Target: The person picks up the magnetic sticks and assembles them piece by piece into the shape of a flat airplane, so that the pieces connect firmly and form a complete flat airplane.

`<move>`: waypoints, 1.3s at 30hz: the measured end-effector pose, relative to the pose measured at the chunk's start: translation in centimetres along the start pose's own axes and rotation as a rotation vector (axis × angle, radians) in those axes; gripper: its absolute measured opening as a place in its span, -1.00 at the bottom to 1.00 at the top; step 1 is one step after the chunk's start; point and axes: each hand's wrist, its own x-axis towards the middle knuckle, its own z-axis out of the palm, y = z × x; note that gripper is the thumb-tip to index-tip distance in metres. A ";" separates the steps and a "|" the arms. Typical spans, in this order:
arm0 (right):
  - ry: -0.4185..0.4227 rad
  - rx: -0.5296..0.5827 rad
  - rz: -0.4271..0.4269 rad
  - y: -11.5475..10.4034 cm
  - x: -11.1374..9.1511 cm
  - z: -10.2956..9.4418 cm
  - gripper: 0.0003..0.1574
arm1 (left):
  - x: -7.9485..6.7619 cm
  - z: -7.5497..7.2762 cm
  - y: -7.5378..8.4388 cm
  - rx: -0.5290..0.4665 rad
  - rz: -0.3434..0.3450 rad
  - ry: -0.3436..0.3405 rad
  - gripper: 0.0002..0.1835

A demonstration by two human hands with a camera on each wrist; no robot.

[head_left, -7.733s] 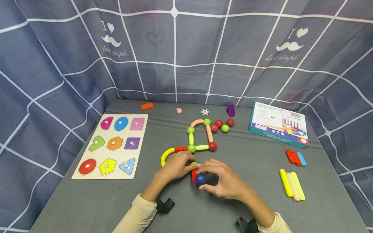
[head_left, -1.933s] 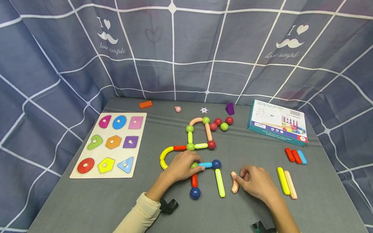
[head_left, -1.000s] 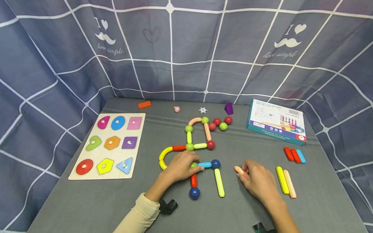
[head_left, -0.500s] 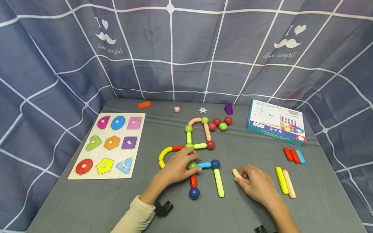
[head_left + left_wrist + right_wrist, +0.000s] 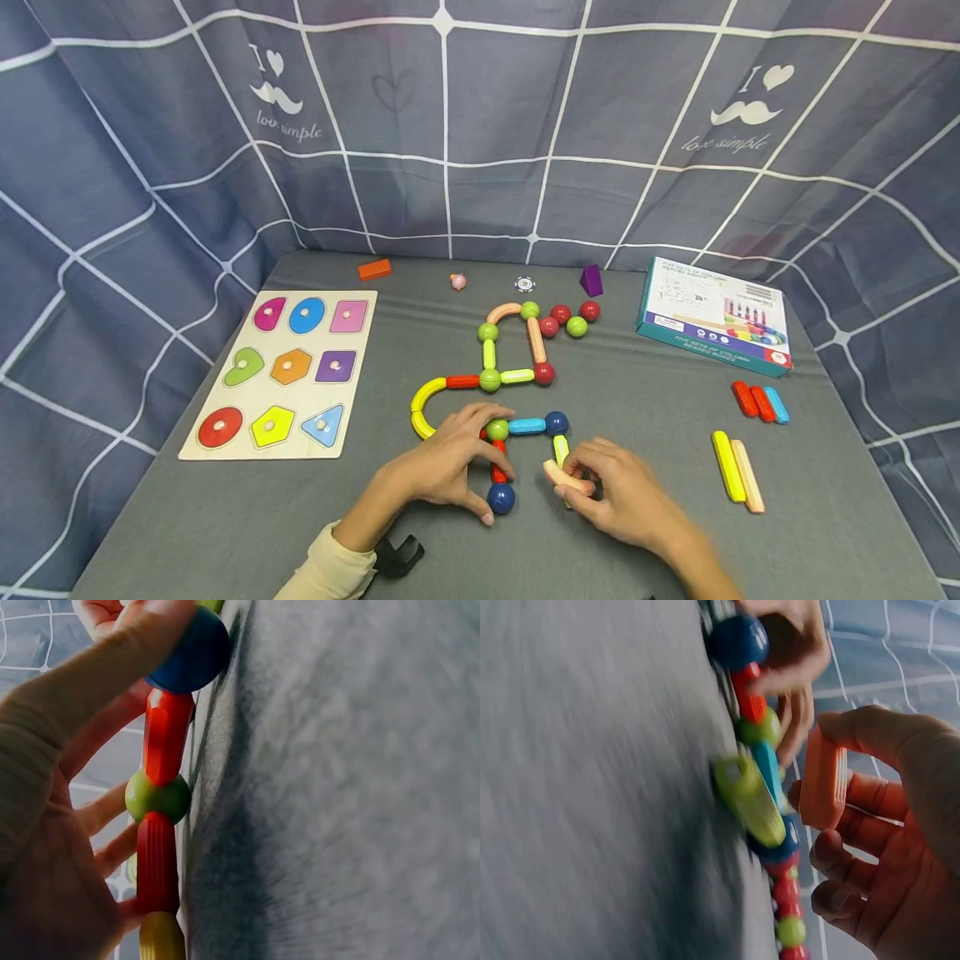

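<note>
My right hand pinches a short curved peach stick between thumb and fingers. In the head view it covers part of the long yellow-green stick, which runs down from a blue ball. My left hand spreads its fingers and thumb around the lower red stick, with the thumb tip close to the lower blue ball; contact is unclear. A green ball joins that red stick to a blue stick. In the right wrist view the peach stick is held off the table.
The joined figure continues upward through yellow curved sticks to a loop. Loose balls lie beside the loop. At right are a yellow stick, a peach stick, short sticks and a box. A shape puzzle board lies left.
My right hand has picked up the curved peach stick and brought it left to the long yellow-green stick. My left hand has shifted toward me, from the green ball to the lower red stick.
</note>
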 end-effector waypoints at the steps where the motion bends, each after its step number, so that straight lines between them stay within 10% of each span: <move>1: -0.026 0.011 -0.016 -0.3 0.1 0.3 -0.75 | 0.0 0.1 0.0 -0.001 0.004 -0.009 -0.46; 14: -0.112 -0.001 -0.297 -2.3 -0.1 3.1 -0.66 | 0.2 0.1 0.0 -0.038 0.014 -0.043 -0.54; 28: -0.187 -0.019 -0.287 -3.0 0.0 4.3 -0.58 | 0.2 0.2 0.0 -0.052 -0.001 -0.035 -0.54; 39: -0.221 0.169 -0.335 -2.9 0.3 4.0 -0.66 | 0.3 0.3 -0.1 -0.045 0.009 -0.024 -0.55</move>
